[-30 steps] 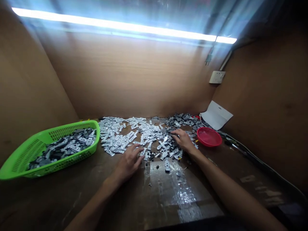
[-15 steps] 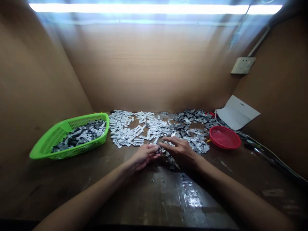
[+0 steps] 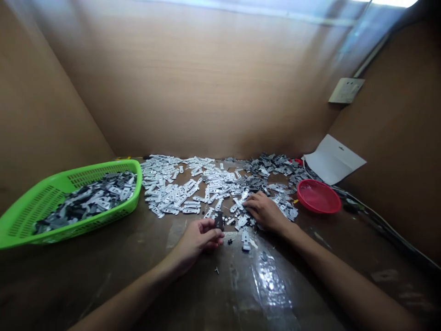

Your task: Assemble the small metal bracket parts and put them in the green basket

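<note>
My left hand [image 3: 201,236] is closed, its thumb and fingers pinching a small dark flat plate [image 3: 219,220] held upright just over the table. My right hand [image 3: 264,212] reaches down into the near edge of a heap of loose parts, its fingers bent and close together. Its fingertips touch pale metal pieces [image 3: 237,205] there; what they grip, if anything, is too small to make out. Between the hands lie several tiny dark and light bits [image 3: 230,221]. A pale piece with a dark end [image 3: 245,241] rests in front of the right hand.
A green basket [image 3: 136,193] of mixed metal parts stands at the left. White slotted plates [image 3: 175,193] spread behind the hands, with darker grey pieces [image 3: 272,164] at the back right. A red bowl [image 3: 319,196], white card [image 3: 334,161] and cable [image 3: 389,226] are on the right.
The hands, earlier together, are now apart. My right hand has moved away to the parts heap; the dark plate now shows in my left hand. The view has tilted down and turned slightly right.
</note>
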A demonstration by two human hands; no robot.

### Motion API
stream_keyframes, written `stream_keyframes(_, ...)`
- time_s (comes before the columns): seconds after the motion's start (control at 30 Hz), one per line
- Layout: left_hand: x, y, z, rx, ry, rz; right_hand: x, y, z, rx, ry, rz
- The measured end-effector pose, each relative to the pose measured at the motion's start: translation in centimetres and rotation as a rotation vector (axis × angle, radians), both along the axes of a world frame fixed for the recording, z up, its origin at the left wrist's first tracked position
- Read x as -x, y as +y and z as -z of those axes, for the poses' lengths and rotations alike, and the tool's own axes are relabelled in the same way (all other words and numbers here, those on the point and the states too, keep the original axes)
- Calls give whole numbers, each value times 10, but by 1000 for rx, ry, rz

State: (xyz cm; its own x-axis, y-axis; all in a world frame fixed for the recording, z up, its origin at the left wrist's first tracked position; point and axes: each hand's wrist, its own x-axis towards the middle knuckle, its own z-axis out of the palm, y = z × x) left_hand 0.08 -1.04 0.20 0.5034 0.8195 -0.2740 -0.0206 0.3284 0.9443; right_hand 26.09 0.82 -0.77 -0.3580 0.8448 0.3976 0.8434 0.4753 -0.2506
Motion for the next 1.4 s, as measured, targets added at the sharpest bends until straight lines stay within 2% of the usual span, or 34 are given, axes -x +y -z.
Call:
stream_keyframes(0.17, 3, -1, -3, 40, 8, 67, -3, 5, -1, 21, -17, 11)
stream_keyframes(0.4, -1, -6, 2, 44, 87, 137, -14, 3, 5, 65, 140, 10)
stream_keyframes(0.57, -1, -6, 1, 28, 106, 175, -15, 1, 3, 96, 170, -5)
stream_keyframes(0.77, 0, -2, 0, 87, 82, 178, -13, 2, 0, 90, 91, -57)
stream_keyframes(0.97, 2, -2, -3, 114, 81, 201, -16, 9, 6, 143, 68, -18)
stream_keyframes(1.13, 2, -2, -6, 94, 104, 254, -13, 11, -1, 192, -63, 6)
stream_keyframes(1.4, 2, 0, -7, 104, 99, 279, -27, 12, -2, 309, -47, 37)
